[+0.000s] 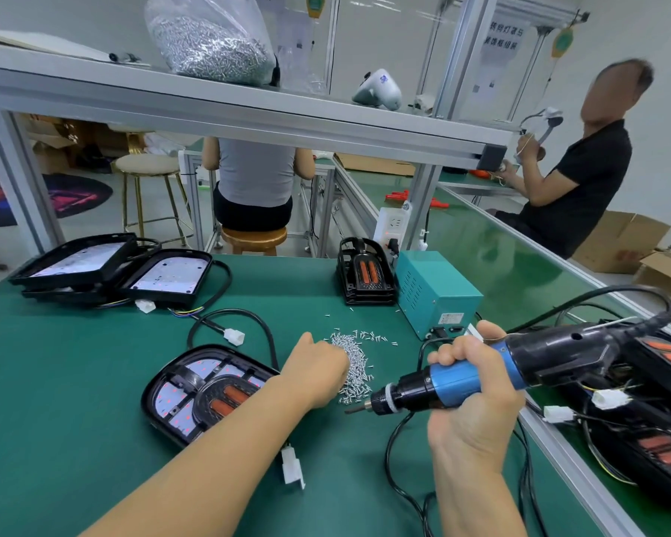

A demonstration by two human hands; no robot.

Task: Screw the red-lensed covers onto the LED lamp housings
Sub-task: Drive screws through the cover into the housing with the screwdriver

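From the head view, a green bench (74, 401) is seen with a lamp housing (206, 393) lying flat near its front left, a cover with red lenses set on top of it. The left hand (314, 370) is reached over the right edge of this lamp into a heap of small silver screws (355, 368); its fingers are curled down into the heap, but whether a screw is pinched cannot be told, since the fingertips are hidden. The right hand (473, 385) is clenched around the blue body of an electric screwdriver (481, 372), which is held almost level with its bit pointed left, just beside the screws and clear of the lamp. A white connector (293, 468) on the lamp's cable is laid near the left forearm. Further back on the left, bare housings (105, 273) are stacked, and a pile of red-lensed covers (367, 275) is stood beside a teal power box (434, 290). On the shelf above, a bag of screws (210, 36) is kept. More lamps (655, 420) are piled at the far right.
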